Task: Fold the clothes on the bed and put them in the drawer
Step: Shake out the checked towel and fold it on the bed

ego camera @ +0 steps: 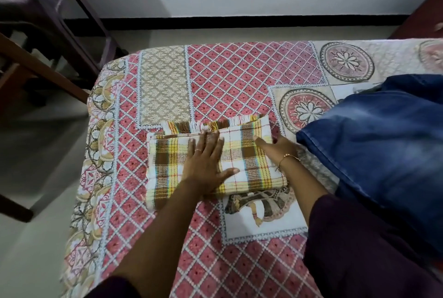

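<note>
From the head view, a checked towel (215,161) is seen lying folded into a thick rectangle on the patterned bedspread (227,75), near the bed's left edge, its fringe poking out along the far side. The left hand (206,163) is laid flat on the middle of it, fingers straight and spread, pressing the layers down; nothing is gripped. The right hand (275,146) is placed at the towel's right edge, thumb resting on top of the cloth, but the fingers are hidden behind the fold, so whether the edge is being grasped or only touched cannot be told. A bracelet is seen at that wrist.

To the right, well apart from the towel, a pair of blue jeans (378,144) is spread on the bed, not yet folded. No drawer is in sight. A dark plastic stool (60,17) and part of a wooden frame (43,70) are seen on the floor at the left.

The step in hand is judged to be the flattening of the fold. It is best done with the flat palm swept outward from the centre, so that trapped air and bulges are pushed to the edges. The right edge should be squared against the layers beneath, and the loose fringe tucked in or lined up, or the bundle is likely to spring open once lifted. When it is carried, it should be supported from below.
</note>
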The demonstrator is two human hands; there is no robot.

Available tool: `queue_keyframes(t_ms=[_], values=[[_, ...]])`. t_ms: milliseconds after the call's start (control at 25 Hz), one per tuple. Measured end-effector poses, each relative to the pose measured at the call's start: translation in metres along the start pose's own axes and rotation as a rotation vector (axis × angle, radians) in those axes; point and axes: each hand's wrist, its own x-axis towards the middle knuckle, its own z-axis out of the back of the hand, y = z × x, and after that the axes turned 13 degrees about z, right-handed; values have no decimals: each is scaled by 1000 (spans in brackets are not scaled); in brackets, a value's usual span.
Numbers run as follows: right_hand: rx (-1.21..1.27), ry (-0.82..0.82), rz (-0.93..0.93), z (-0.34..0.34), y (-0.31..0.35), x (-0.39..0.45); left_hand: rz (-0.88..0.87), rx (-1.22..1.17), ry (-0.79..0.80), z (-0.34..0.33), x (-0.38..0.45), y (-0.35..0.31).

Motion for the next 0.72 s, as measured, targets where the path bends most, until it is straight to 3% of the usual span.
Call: queue_keyframes(t_ms=[120, 240, 320, 400, 480, 560, 640, 720], values=[[63, 58, -21, 4, 3, -13, 78, 98, 21, 0, 4, -5], [194, 71, 13, 8, 21, -35, 209, 69, -60, 4, -11, -5], [233, 142, 95, 5, 48, -53, 321, -276, -197, 4, -26, 7], [176, 229, 223, -15, 77, -64, 427, -955, -327, 5, -36, 22], [99, 222, 382, -49, 106, -77, 499, -1559, -215, 19, -41, 38], [21, 183, 487, -91, 124, -93, 486, -1947, -9, 34, -46, 56], [-33, 274, 468, -130, 135, -103, 547, -2015, 93, 38, -51, 77], [-36, 369, 449, -148, 133, -102, 707, -1805, 84, 30, -54, 91]])
